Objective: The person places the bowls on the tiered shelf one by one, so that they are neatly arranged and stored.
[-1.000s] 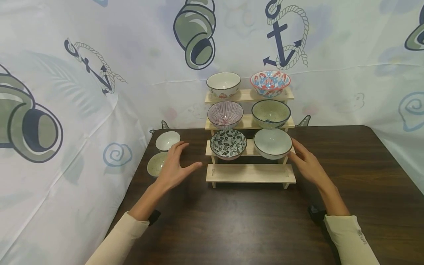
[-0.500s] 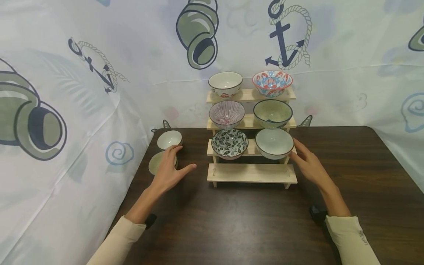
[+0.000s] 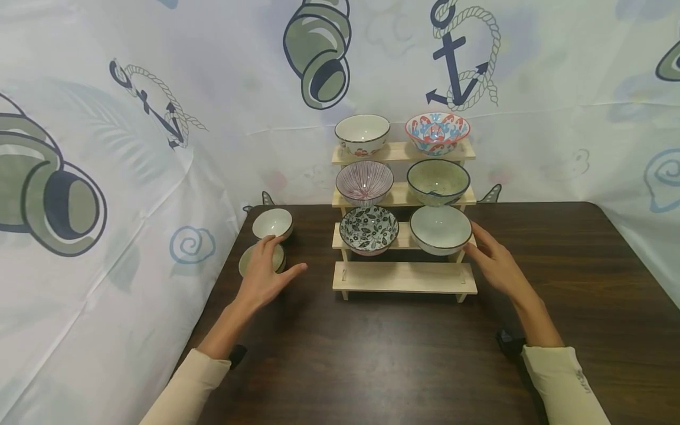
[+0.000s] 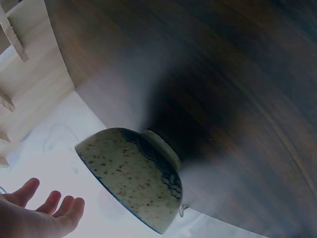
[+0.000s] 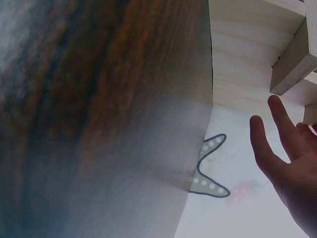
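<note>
My left hand (image 3: 261, 276) hovers over a speckled green bowl (image 3: 247, 260) on the table's left side, thumb stretched out to the right. In the left wrist view this bowl (image 4: 133, 173) shows a dark blue pattern near its foot, with the fingers (image 4: 74, 210) beyond its rim. Just behind it stands a small white bowl (image 3: 272, 223). My right hand (image 3: 494, 265) is at the right edge of a white, dark-rimmed bowl (image 3: 440, 227) on the stand, thumb and fingertips right at the rim. The right wrist view shows its outer fingers (image 5: 265, 148) extended beside the wooden stand (image 5: 292, 64).
The stepped wooden stand (image 3: 404, 277) also bears a black floral bowl (image 3: 369, 230), a purple-striped bowl (image 3: 364, 183), a green bowl (image 3: 438, 180), a white bowl (image 3: 362, 134) and a red-and-blue bowl (image 3: 437, 133). A patterned cloth (image 3: 255, 71) hangs behind the dark table (image 3: 382, 360).
My left hand has moved left and slightly back towards me, away from the stand and over the green bowl. My right hand stays at the white bowl's edge. The bowls keep their places.
</note>
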A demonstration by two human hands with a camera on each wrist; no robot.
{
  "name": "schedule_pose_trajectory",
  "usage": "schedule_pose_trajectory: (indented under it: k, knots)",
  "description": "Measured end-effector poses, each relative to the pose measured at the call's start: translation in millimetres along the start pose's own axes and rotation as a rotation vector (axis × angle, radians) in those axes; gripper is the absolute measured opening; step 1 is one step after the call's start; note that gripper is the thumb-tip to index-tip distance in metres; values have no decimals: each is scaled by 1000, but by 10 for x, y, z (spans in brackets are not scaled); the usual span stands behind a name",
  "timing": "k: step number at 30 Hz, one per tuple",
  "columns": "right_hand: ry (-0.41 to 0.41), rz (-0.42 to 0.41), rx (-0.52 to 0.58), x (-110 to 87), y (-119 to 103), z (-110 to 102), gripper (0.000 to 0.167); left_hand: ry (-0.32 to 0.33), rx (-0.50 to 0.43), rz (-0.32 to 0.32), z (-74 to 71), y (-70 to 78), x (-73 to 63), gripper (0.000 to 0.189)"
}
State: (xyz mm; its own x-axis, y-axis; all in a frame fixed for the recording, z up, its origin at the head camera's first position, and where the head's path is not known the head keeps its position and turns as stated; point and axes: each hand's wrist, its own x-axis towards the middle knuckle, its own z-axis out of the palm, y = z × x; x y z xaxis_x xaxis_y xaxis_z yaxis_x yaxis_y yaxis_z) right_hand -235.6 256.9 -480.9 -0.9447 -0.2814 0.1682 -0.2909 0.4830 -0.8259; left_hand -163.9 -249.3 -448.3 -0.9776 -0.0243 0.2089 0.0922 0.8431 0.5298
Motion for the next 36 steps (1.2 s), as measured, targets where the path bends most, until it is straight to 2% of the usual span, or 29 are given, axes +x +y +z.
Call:
schedule_pose_trajectory:
  k: [15, 25, 36]
  knots:
    - [11, -10, 7, 17, 33, 16, 64, 51, 37, -11, 26, -263, 31, 95]
    - [-2, 23, -7, 10, 0, -2, 65, 68, 54, -64, 34, -392, 21, 95]
    - [-9, 36, 1, 8, -12, -16, 67, 111, 101, -84, 50, -540, 31, 92]
